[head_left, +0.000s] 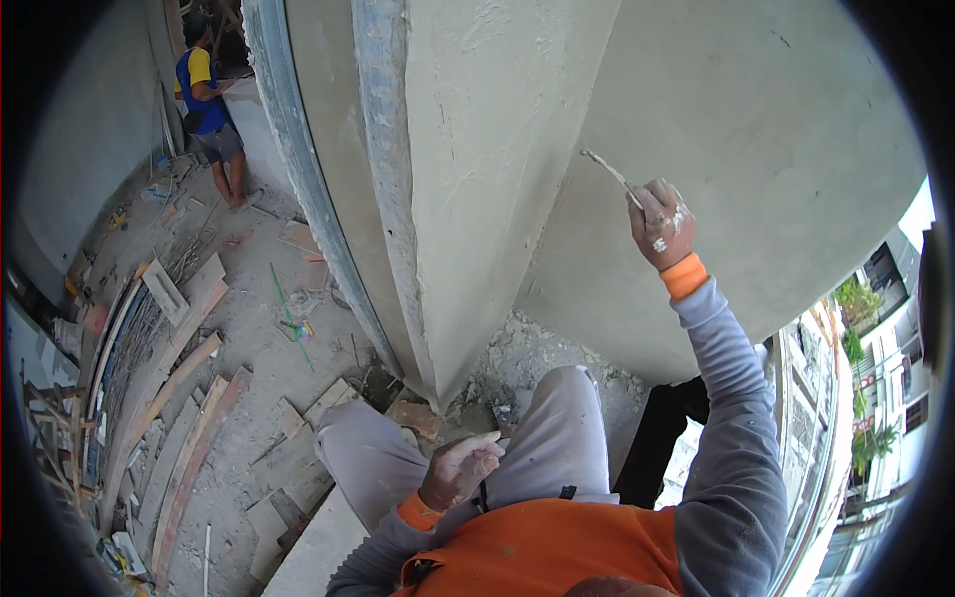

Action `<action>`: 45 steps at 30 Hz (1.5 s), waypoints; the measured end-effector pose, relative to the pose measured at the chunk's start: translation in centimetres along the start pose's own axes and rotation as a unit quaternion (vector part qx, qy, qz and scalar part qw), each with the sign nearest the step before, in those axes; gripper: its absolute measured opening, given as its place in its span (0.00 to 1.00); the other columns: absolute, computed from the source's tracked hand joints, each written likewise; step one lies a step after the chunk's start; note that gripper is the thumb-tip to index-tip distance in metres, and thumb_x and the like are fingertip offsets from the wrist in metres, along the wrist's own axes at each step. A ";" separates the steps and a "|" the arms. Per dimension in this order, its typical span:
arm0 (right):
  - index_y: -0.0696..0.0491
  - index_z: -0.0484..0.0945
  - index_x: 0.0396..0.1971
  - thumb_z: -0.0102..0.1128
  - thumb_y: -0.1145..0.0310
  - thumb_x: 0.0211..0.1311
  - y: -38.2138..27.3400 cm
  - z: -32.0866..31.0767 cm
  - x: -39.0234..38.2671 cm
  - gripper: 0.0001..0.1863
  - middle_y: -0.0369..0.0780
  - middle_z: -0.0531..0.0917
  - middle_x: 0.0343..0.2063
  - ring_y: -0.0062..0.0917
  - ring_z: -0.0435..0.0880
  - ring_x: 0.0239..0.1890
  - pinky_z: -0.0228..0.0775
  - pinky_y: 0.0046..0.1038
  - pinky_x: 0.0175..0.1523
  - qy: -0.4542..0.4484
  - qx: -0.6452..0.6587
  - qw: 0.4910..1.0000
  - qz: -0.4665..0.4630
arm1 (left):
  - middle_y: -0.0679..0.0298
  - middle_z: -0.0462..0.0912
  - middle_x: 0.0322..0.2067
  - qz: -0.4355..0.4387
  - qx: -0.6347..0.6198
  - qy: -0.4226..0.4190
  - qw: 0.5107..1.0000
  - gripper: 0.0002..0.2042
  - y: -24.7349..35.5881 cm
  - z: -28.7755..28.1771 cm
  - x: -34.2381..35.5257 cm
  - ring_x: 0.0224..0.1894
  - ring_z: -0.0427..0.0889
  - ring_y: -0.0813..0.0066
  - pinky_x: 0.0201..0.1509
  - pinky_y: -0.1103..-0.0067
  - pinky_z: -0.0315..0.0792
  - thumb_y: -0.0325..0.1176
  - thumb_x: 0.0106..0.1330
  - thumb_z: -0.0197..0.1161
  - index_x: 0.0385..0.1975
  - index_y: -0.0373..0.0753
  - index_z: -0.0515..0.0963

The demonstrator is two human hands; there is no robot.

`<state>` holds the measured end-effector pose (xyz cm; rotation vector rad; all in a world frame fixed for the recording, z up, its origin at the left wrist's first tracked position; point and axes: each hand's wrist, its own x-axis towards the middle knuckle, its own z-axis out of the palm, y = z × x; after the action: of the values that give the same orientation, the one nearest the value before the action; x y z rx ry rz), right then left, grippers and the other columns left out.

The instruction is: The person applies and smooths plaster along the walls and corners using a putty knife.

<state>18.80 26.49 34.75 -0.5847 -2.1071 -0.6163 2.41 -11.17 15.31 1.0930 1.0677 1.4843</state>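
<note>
My right hand (664, 221), smeared with white plaster, is raised at arm's length and closed round a thin plaster-coated tool (609, 171). The tool's narrow tip points up and left, at the inner corner where the plastered pillar face (487, 129) meets the smooth grey wall (766, 149). Whether the tip touches the surface I cannot tell. In front of my body, above my lap, my left hand (461, 472) is held with its fingers loosely bent and apart. Plaster marks its fingers too, and nothing shows in it.
Crumbled plaster (527, 348) lies at the foot of the corner. Broken boards (288, 497) lie left of my knees, and curved planks (184, 438) farther left. Another person (209, 109) stands at the far left. A railing (811, 378) runs along the right side.
</note>
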 end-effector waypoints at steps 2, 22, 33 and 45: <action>0.47 0.80 0.37 0.62 0.75 0.43 -4.0 -2.8 -3.2 0.17 0.33 0.74 0.25 0.30 0.73 0.26 0.64 0.33 0.29 0.003 0.032 0.999 -0.032 | 0.55 0.77 0.43 -0.023 -0.087 -0.038 0.995 0.22 0.0 0.9 2.8 0.39 0.78 0.74 0.45 0.78 0.73 0.37 0.67 0.56 0.57 0.31 0.65; 0.59 0.57 0.61 0.59 0.69 0.51 -17.2 -6.7 -17.5 0.36 0.41 0.66 0.56 0.30 0.65 0.58 0.60 0.33 0.60 0.091 0.628 0.604 0.481 | 0.76 0.71 0.27 -0.041 -0.315 0.153 0.936 0.05 0.4 8.4 12.1 0.25 0.64 0.91 0.29 0.89 0.61 0.34 0.66 0.55 0.34 0.41 0.75; 0.61 0.65 0.55 0.48 0.79 0.52 -4.5 -1.1 -6.0 0.26 0.47 0.73 0.49 0.37 0.73 0.52 0.67 0.34 0.53 -0.087 0.213 0.955 0.188 | 0.62 0.75 0.39 -0.072 -0.084 -0.151 0.982 0.26 -1.9 4.7 12.1 0.39 0.75 0.82 0.39 0.83 0.72 0.40 0.67 0.56 0.58 0.30 0.62; 0.56 0.52 0.65 0.44 0.62 0.62 1.8 16.8 -0.8 0.32 0.45 0.54 0.66 0.39 0.54 0.67 0.59 0.44 0.58 -0.301 -0.310 0.899 0.077 | 0.63 0.78 0.31 -0.031 0.163 -0.208 0.964 0.24 -7.7 2.0 8.6 0.29 0.74 0.79 0.37 0.81 0.71 0.42 0.63 0.60 0.52 0.32 0.69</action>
<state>10.35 38.02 25.69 -1.4387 -2.3702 -1.1387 4.75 -1.39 9.34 1.5074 1.0506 0.9842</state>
